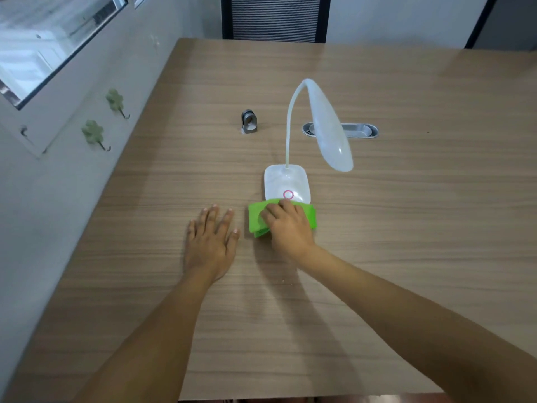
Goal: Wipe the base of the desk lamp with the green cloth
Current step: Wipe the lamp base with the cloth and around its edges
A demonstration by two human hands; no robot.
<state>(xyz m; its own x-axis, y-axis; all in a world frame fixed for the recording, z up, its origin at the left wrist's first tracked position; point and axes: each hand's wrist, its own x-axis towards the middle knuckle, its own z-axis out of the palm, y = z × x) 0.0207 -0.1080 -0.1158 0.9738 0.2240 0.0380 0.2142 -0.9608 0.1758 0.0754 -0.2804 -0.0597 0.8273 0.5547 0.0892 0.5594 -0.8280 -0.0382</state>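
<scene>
Wood-grain surface (406, 228) fills the view, a white desk lamp (328, 126) standing mid-table. Its base (283, 181) lies directly ahead of the right hand (287, 228), whose grip presses flat on the folded green cloth (255, 216), cloth edge touching the base's near rim. Left hand (210, 239) rests empty, fingers spread, beside it. Forward is the way, I'd judge.
</scene>
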